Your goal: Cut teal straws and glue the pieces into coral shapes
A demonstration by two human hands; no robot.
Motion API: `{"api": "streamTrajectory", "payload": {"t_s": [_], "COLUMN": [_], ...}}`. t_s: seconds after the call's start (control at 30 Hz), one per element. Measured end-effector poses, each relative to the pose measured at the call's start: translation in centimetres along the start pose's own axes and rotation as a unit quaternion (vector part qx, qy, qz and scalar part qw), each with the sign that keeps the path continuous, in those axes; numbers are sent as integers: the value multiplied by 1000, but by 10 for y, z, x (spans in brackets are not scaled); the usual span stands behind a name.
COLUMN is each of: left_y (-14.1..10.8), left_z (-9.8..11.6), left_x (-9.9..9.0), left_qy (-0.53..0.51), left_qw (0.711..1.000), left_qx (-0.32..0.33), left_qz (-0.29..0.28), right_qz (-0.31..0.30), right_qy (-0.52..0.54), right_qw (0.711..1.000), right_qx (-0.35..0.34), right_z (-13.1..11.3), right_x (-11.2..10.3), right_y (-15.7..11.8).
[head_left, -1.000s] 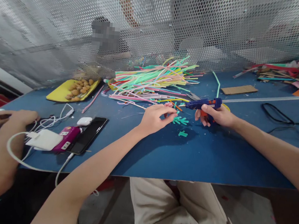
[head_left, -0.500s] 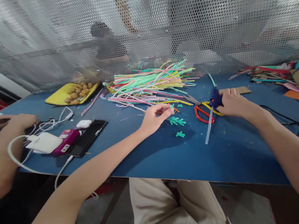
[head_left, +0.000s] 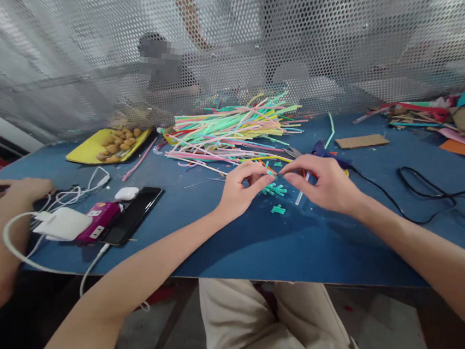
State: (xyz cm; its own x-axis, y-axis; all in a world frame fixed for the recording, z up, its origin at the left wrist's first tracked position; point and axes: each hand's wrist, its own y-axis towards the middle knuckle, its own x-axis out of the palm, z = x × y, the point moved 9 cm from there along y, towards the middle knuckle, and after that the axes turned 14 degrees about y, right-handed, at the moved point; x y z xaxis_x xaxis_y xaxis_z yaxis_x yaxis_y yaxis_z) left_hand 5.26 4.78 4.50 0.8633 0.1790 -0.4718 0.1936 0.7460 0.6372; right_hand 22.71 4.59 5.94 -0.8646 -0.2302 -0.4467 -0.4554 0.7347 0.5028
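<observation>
My left hand [head_left: 244, 189] pinches a small green pipe-cleaner piece [head_left: 270, 170] above the blue table. Close to its right, my right hand [head_left: 322, 182] has thumb and forefinger nearly together; anything between them is too small to make out. A green branched piece [head_left: 275, 189] lies just beyond the left fingertips, and a smaller green piece [head_left: 278, 209] is nearer the table edge. Behind my right hand lies the blue glue gun [head_left: 321, 148], its clear glue stick [head_left: 301, 195] showing below the hand. The scissors [head_left: 294, 152] are mostly hidden there.
Colourful pipe cleaners [head_left: 232, 128] are heaped at the back. Left are a yellow tray [head_left: 83, 146] of brown lumps, a phone [head_left: 135, 217], a purple power block [head_left: 99, 221] and another person's hands [head_left: 29, 188]. A cardboard strip [head_left: 362, 141] and black cable [head_left: 421, 220] lie right.
My right hand has let go of the glue gun, which now lies on the table, and moved left beside my left hand. My left hand still holds the green piece.
</observation>
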Motion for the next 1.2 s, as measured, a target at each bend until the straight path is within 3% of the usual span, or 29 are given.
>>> {"api": "streamTrajectory", "payload": {"t_s": [0.17, 0.4, 0.6, 0.9, 1.2], "left_y": [-3, -3, -4, -5, -4], "left_z": [10, 17, 11, 4, 5], "left_x": [-1, -2, 6, 18, 13], "left_qy": [23, 33, -50, -129, -119], "left_qw": [999, 997, 997, 988, 988], "left_qx": [37, 74, 38, 25, 45], "left_qz": [3, -4, -43, -86, -88], "right_qz": [-34, -26, -32, -26, 2], "right_qy": [188, 340, 456, 516, 466], "right_qw": [974, 918, 866, 832, 873], "right_qx": [125, 204, 205, 203, 142], "right_z": [24, 32, 30, 30, 22], "right_x": [26, 38, 45, 54, 47], "right_y": [-7, -10, -12, -15, -14]}}
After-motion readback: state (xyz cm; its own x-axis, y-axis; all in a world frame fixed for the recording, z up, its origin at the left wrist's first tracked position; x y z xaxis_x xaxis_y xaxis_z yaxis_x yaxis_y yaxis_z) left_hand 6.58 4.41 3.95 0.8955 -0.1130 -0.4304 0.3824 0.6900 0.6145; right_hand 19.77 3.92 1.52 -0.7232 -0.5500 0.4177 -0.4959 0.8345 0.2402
